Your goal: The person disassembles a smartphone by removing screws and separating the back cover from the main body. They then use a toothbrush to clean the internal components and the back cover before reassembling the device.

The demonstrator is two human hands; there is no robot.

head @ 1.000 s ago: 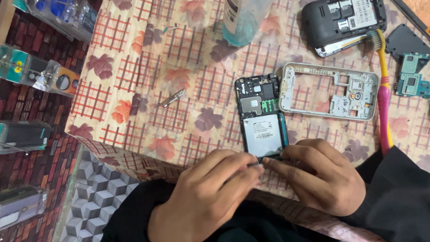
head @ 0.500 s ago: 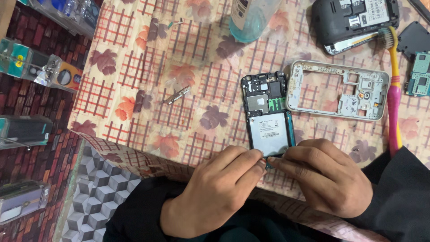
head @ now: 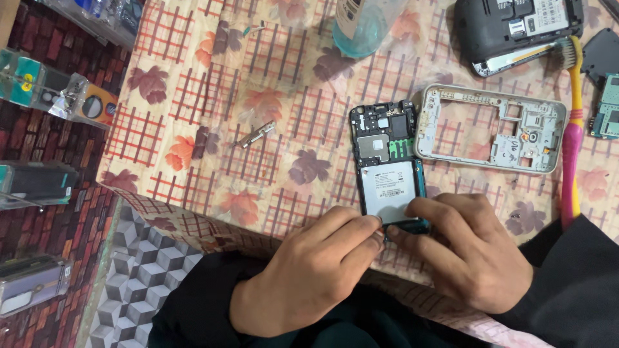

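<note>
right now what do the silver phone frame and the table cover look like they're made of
Phone frame: probably moulded plastic with a matte silver finish, going by its thin ribs and cut-outs; could be light metal.
Table cover: looks like glossy plastic sheet, printed with leaves and checks, shiny where it creases.

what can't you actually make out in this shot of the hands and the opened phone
Head view only:
- Bottom edge of the opened phone: covered by the fingertips of the left hand and right hand.
- Whether either hand pinches a small part or tool: hidden between the fingertips.
- Second phone body and clear bottle: cut off by the top edge.
- Circuit board: cut off by the right edge.
</note>
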